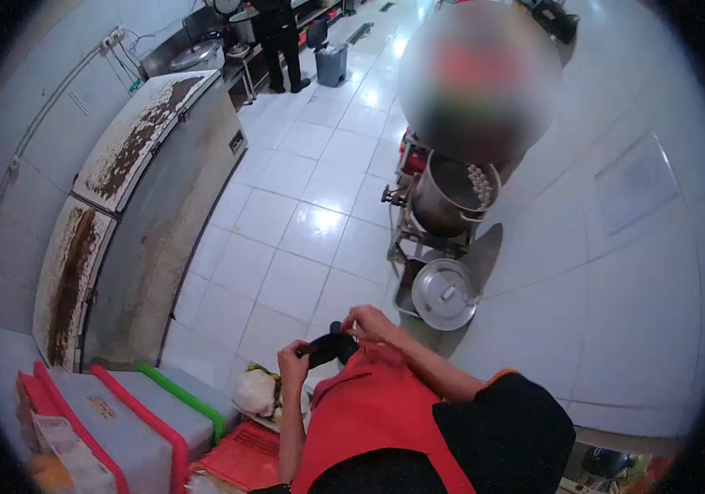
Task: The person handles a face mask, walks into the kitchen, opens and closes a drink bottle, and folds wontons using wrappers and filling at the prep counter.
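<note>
By the red apron (360, 420), the left hand (292, 362) grips a black object (325, 351); the right hand (371, 323) curls, hold unclear.

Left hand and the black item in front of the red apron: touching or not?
Touching. The head view shows the left hand gripping the left end of the black item, with no gap between them.

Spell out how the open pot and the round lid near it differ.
The pot is deep, with pale round items inside; the lid is shallow, with a handle on top. The pot's outer wall looks dull and brownish; the lid is brighter and silvery. Both are round and look metallic.
</note>
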The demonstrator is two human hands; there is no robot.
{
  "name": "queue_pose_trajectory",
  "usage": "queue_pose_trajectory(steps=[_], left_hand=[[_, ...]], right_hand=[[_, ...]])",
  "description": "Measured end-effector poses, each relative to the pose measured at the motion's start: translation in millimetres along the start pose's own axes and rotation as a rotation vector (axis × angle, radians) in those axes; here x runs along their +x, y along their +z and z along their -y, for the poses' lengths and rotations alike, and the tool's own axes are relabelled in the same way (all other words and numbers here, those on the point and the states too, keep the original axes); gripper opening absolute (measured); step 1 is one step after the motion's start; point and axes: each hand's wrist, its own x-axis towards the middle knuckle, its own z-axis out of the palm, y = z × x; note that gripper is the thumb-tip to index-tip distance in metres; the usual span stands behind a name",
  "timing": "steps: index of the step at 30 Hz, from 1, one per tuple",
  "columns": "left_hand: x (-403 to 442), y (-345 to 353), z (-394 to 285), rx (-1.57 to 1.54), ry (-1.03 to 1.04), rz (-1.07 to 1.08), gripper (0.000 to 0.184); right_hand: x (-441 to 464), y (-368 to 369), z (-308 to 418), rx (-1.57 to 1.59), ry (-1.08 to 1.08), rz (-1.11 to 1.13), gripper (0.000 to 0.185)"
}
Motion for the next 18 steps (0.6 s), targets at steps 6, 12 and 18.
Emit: queue_pose_trajectory(steps=[6, 12, 18], left_hand=[[118, -69, 42, 0.056, -0.141, -0.260, 0.019], [229, -103, 162, 0.192, -0.375, -0.334, 0.014], [466, -118, 137, 0.133, -0.198, -0.255, 0.022]], right_hand=[[209, -48, 57, -0.209, -0.249, 0.370, 0.042], [379, -53, 19, 0.210, -0.112, 0.315, 0.036], [348, -27, -275, -0.219, 0.650, 0.129, 0.026]])
